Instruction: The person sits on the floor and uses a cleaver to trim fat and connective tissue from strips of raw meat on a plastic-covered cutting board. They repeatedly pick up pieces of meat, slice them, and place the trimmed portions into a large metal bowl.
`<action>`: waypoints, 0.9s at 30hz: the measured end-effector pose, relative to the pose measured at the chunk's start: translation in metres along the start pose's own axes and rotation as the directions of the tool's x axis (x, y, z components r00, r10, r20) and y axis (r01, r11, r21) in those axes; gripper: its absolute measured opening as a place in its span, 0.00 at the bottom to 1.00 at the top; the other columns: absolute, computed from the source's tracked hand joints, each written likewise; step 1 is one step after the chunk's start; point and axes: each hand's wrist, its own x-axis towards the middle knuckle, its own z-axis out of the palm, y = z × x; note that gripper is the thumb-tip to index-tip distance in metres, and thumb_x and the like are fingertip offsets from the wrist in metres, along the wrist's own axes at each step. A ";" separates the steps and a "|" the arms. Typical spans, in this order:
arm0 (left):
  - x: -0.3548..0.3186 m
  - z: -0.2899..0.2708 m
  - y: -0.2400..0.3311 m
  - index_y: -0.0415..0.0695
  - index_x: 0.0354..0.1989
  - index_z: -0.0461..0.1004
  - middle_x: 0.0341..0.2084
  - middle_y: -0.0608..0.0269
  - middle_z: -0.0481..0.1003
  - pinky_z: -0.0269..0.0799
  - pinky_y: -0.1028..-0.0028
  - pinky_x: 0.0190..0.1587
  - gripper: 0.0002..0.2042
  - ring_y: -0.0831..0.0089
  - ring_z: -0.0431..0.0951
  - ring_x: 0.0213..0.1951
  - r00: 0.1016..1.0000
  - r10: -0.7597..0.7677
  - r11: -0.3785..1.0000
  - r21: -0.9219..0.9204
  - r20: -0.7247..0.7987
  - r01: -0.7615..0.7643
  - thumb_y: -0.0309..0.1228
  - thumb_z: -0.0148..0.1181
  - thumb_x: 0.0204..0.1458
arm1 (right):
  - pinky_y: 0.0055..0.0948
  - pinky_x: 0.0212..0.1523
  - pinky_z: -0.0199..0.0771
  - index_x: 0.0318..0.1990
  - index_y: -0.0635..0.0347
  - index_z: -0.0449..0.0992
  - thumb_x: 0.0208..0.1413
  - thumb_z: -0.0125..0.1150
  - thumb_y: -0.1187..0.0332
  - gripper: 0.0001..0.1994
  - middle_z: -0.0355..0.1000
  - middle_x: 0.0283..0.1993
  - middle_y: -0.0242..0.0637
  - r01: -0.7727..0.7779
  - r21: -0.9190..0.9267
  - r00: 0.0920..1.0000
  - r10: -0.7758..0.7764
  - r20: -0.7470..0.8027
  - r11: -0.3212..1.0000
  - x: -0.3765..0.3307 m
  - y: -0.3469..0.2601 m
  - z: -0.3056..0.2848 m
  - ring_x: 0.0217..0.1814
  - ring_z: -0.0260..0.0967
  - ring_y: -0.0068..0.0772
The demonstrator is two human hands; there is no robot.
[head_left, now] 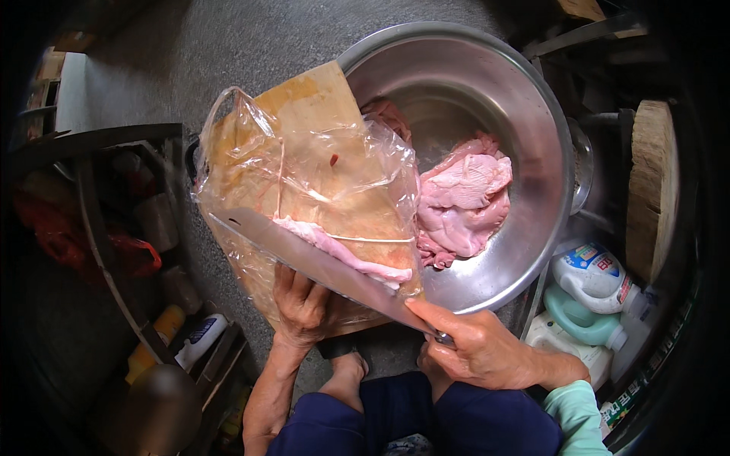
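A large knife point(323, 266) with a broad blade lies slantwise over a wooden cutting board point(308, 95). My right hand point(483, 346) is closed round its handle at the lower right end. Along the blade's far side lies a strip of pale pink raw meat point(342, 251). My left hand point(304, 308) is at the board's near edge, its fingers curled in and their tips hidden behind the blade. What they press or hold is out of sight. Clear plastic film point(243, 129) with white cord-like edges lies crumpled over the board.
A wide metal basin point(532, 235) stands beyond and right of the board, with pink raw meat point(464, 194) inside. Plastic jugs point(593, 277) and a wood block point(650, 190) are at the right. A dark shelf point(114, 281) with bottles and a red bag stands left.
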 end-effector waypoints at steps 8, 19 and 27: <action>0.024 -0.016 -0.004 0.36 0.47 0.77 0.46 0.50 0.73 0.71 0.60 0.51 0.22 0.52 0.73 0.47 0.993 -0.118 0.983 -0.147 -0.023 0.113 0.23 0.59 0.38 | 0.30 0.37 0.75 0.66 0.63 0.63 0.53 0.59 0.79 0.30 0.75 0.35 0.44 -0.221 0.153 0.973 0.228 -0.032 0.963 -0.009 0.001 -0.007 0.32 0.75 0.41; 0.025 -0.013 -0.006 0.34 0.38 0.80 0.41 0.52 0.79 0.74 0.57 0.48 0.19 0.50 0.77 0.48 0.993 0.093 0.996 0.011 -0.077 -0.092 0.21 0.66 0.31 | 0.36 0.38 0.78 0.67 0.65 0.61 0.53 0.59 0.76 0.31 0.77 0.43 0.53 -0.099 0.015 0.994 0.099 -0.041 0.995 -0.018 -0.005 -0.008 0.38 0.78 0.53; 0.017 -0.005 -0.014 0.34 0.35 0.80 0.40 0.48 0.78 0.75 0.52 0.51 0.21 0.44 0.77 0.49 0.997 0.044 0.997 -0.060 -0.063 -0.048 0.22 0.62 0.23 | 0.40 0.36 0.77 0.68 0.67 0.59 0.53 0.61 0.74 0.33 0.77 0.44 0.51 0.008 -0.079 1.000 -0.010 -0.017 0.997 -0.013 0.001 -0.003 0.36 0.76 0.54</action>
